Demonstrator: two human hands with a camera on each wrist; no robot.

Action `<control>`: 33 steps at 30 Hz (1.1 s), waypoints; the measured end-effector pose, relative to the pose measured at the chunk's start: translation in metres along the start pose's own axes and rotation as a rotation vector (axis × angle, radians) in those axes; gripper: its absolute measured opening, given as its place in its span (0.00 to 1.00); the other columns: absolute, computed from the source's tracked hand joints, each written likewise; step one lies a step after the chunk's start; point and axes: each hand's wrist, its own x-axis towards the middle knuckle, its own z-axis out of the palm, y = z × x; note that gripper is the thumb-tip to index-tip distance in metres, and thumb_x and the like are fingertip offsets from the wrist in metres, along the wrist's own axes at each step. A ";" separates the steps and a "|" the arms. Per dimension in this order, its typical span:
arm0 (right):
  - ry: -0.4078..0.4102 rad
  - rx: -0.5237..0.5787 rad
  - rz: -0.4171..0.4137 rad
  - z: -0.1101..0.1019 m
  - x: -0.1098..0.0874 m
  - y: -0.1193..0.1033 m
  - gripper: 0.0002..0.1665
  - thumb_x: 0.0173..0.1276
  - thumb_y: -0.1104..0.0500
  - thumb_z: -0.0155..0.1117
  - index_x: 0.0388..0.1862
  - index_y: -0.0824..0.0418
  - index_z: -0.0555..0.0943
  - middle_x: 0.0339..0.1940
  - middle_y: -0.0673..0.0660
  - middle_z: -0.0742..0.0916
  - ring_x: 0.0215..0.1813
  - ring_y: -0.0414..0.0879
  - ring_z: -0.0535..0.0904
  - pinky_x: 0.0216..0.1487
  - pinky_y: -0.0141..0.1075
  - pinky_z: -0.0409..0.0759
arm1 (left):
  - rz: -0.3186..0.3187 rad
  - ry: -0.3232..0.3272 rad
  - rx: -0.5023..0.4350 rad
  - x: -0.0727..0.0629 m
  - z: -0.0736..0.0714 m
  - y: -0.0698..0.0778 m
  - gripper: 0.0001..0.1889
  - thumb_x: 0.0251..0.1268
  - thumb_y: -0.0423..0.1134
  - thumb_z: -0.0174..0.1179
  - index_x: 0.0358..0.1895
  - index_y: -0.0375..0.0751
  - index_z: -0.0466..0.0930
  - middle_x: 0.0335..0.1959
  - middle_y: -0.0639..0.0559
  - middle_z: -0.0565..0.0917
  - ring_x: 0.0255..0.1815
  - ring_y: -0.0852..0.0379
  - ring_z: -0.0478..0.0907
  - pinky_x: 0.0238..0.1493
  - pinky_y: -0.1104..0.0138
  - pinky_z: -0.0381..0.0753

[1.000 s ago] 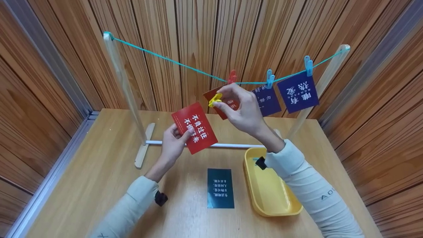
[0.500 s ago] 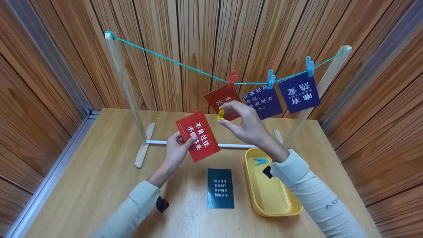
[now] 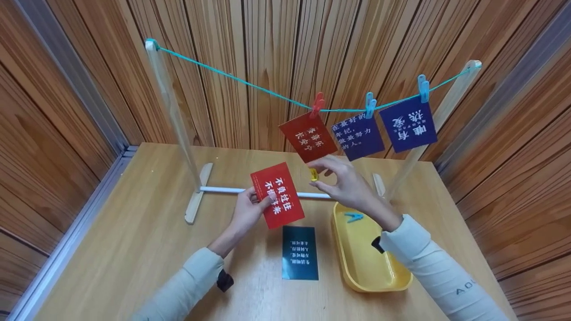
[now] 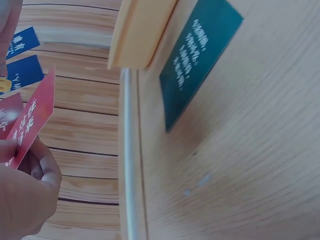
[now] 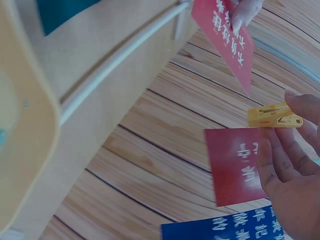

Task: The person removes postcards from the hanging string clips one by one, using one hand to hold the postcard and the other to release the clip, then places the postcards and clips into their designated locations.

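Note:
In the head view my left hand [image 3: 250, 208] pinches a red card [image 3: 281, 196] with white characters, thumb on its printed face. Just to the right, my right hand [image 3: 350, 183] holds a yellow clothespin [image 3: 314, 174] between thumb and fingers; the right wrist view shows that clothespin [image 5: 272, 116] side-on. Above the hands a teal string [image 3: 250, 84] carries a darker red card [image 3: 308, 136] under a red clothespin [image 3: 317, 105]. Right of it hang two blue cards, one in the middle [image 3: 358, 136] and one at the end [image 3: 408, 125], each on a blue clothespin.
A dark green card [image 3: 300, 253] lies flat on the table [image 3: 147, 267]. Beside it stands a yellow tray [image 3: 339, 249] with a blue clothespin [image 3: 353, 217] inside. Two wooden posts [image 3: 171, 116] hold the string, joined low down by a white rod [image 3: 223, 190]. Wood-panelled walls close in behind.
Both hands have come down and toward the viewer, the left also rightward with its red card. The right hand has drawn away from the hanging cards, uncovering them, the yellow clothespin still pinched.

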 end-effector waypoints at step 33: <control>-0.276 -0.228 0.250 0.010 -0.063 0.070 0.22 0.65 0.62 0.79 0.57 0.56 0.85 0.52 0.56 0.88 0.51 0.51 0.84 0.57 0.48 0.90 | -0.190 -0.213 0.134 -0.027 0.043 -0.074 0.27 0.72 0.36 0.68 0.69 0.38 0.69 0.53 0.44 0.89 0.54 0.47 0.90 0.53 0.54 0.91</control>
